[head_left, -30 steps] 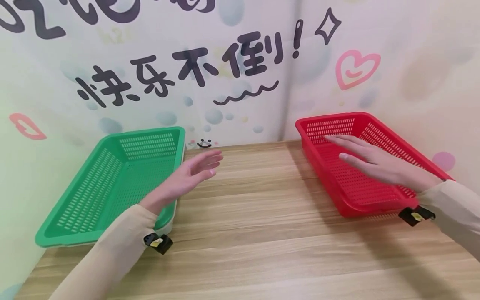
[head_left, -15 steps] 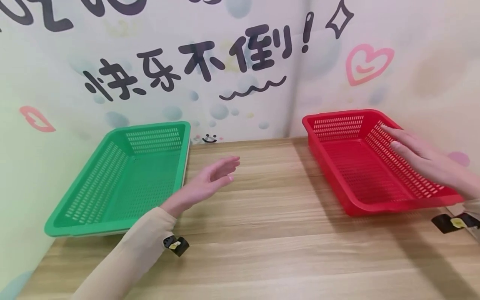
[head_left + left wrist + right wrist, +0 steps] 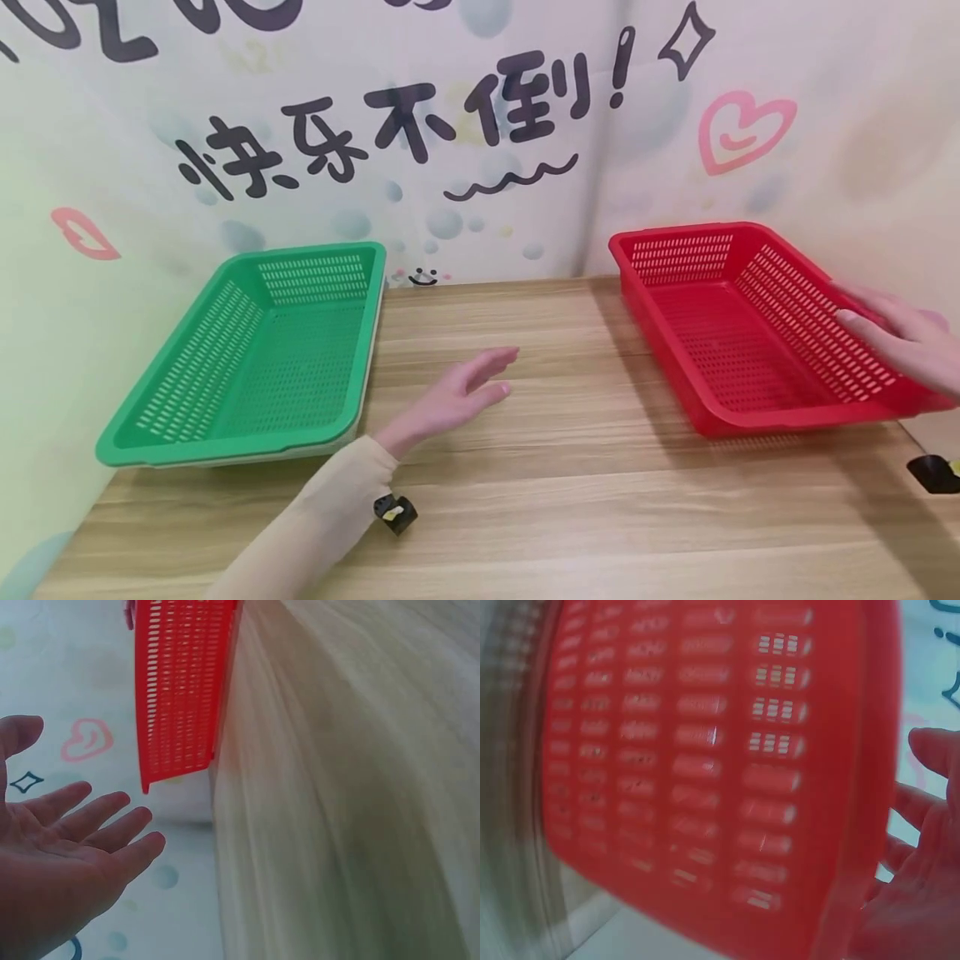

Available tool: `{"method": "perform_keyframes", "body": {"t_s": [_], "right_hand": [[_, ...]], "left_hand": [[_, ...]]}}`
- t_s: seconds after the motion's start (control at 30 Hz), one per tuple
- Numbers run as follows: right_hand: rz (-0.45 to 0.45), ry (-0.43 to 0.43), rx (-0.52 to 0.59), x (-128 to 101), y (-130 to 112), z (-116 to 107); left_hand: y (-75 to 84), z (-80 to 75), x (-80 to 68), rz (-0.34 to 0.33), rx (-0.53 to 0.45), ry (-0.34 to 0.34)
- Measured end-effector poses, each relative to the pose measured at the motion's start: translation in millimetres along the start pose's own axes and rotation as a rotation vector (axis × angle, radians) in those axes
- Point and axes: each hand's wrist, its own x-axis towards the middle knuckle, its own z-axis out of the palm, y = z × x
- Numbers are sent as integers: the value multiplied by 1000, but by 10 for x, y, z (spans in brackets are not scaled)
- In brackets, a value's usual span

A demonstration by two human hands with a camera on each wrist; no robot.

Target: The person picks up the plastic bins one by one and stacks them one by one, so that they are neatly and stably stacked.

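Observation:
On the right of the head view, a red slotted plastic basket (image 3: 810, 416) sits on the wooden table. My right hand (image 3: 907, 337) is at its right-hand rim, thumb apart from the fingers, holding nothing. The right wrist view has the basket's slotted wall (image 3: 727, 780) large and partly blurred, with the hand (image 3: 926, 862) partly behind its rim; whether they touch, I cannot tell. My left hand (image 3: 453, 393) hovers over the table between the two baskets, bare palm and extended fingers (image 3: 120, 836) showing in the left wrist view. A green slotted basket (image 3: 240, 452) stands on the left.
A printed wall cloth (image 3: 525, 225) with dark lettering and pink hearts rises behind the wooden tabletop (image 3: 540, 500). Bare wood lies between the baskets. Both baskets stand close to the side walls. Black wrist cameras (image 3: 395, 514) are strapped on.
My right hand has moved right, from above the red basket's inside to its right rim. The left hand has moved right and nearer, away from the green basket. The view has shifted slightly.

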Motion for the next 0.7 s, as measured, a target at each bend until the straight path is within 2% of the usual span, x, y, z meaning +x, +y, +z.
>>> {"method": "perform_keyframes", "body": {"t_s": [0.17,0.37,0.53,0.7], "right_hand": [[53,-19,-48,20,100,-19],[84,-8,-56,22,306,-17],[119,3,-10,40,478,-36],[142,0,61,56,585,-37]], "left_hand": [[-96,170,126,9,15,-23],[-164,346,286,-29,44,-22],[-175,486,395,-45,79,-29],[-180,633,514,-43,39,-36]]}}
